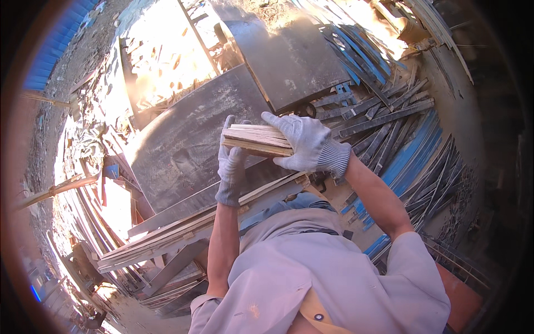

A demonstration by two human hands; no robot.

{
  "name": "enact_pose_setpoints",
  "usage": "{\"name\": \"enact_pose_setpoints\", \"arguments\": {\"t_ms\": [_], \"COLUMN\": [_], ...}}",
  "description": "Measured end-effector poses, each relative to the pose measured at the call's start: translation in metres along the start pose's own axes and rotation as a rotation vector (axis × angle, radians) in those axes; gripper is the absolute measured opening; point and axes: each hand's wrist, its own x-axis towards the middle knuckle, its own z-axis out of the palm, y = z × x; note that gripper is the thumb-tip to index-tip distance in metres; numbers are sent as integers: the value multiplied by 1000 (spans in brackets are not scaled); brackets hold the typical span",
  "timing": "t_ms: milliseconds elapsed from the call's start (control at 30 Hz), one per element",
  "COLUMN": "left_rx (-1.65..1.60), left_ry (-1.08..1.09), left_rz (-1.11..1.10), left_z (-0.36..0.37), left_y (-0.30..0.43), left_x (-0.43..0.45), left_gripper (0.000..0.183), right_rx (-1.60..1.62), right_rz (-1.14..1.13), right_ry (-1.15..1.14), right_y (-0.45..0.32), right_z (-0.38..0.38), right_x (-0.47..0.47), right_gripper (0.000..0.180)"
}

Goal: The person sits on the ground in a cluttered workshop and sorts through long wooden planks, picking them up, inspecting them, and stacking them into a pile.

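Both of my hands wear pale knit work gloves with grey ribbed cuffs. Between them is a small stack of short, rough wooden pieces, held above a dark, dusty panel. My left hand grips the stack's left end, with fingers upright behind it and the thumb in front. At the right end, my right hand is closed around the pieces, fingers over the top and thumb underneath. Long wooden boards lie in a layered pile along the near side of the panel, just in front of my body.
Another dark panel adjoins at the back. Dark wooden strips and blue-painted strips are heaped on the right. Scrap wood lies in bright sun behind, and more boards are piled at the left.
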Motion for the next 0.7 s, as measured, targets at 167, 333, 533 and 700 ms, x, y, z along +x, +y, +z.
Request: {"name": "enact_pose_setpoints", "arguments": {"t_ms": [167, 333, 533, 700], "left_rx": [-121, -253, -273, -264], "left_ry": [70, 69, 11, -78], "left_rz": [40, 35, 68, 93], "left_z": [-5, -11, -15, -12], "left_y": [1, -6, -13, -13], "left_x": [-14, -23, -24, -21], "left_gripper": [90, 83, 80, 68], "right_rx": [22, 209, 276, 333], "right_rz": [-172, -238, -173, -105], "right_ry": [232, 386, 350, 307], "right_y": [3, 7, 13, 17], "right_z": [6, 6, 14, 30], "right_x": [-4, -16, -27, -33], "right_gripper": [109, 101, 93, 93]}}
